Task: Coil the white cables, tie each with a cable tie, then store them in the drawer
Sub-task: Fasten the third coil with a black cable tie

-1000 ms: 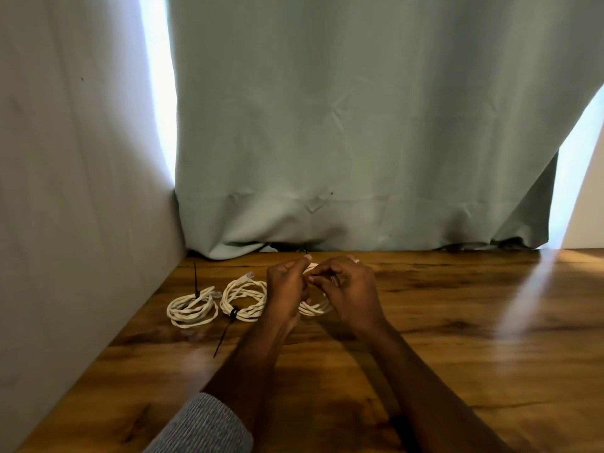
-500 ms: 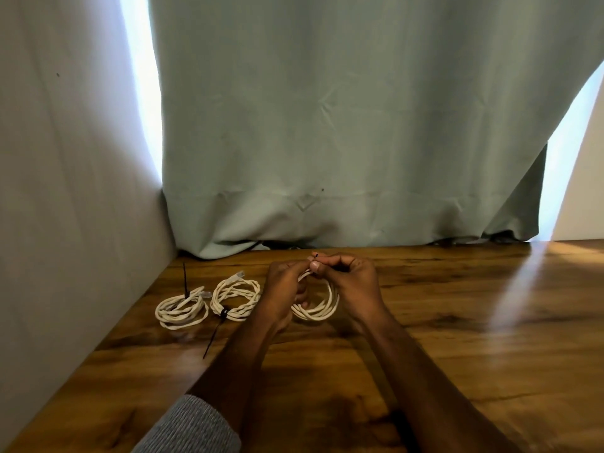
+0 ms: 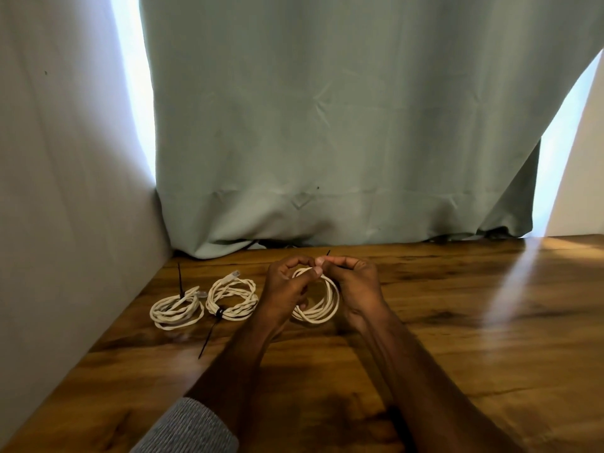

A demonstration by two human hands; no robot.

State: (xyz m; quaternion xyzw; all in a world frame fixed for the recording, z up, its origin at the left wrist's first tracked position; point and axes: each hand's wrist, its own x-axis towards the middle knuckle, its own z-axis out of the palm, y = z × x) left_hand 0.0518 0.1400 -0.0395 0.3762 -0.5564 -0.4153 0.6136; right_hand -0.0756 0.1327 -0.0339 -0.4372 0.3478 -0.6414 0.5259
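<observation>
Third white cable coil (image 3: 315,305): held upright just above counter (image 3: 457,322), left hand (image 3: 286,289) and right hand (image 3: 354,282) both pinching its top, black cable tie (image 3: 327,253) tip poking out there. Advice: keep loops bunched while cinching. Two tied coils (image 3: 206,304) lie just left

The left hand (image 3: 287,291) and right hand (image 3: 354,286) are covering the near sides of the third cable coil (image 3: 318,308), so how its cable tie (image 3: 327,253) is wrapping it cannot be told; only a thin black tip is poking up above the fingertips. The gray sleeve (image 3: 189,429) is running off the bottom edge. The curtain (image 3: 343,125) hem is hiding the desk (image 3: 457,322) back edge. No drawer is showing.
</observation>
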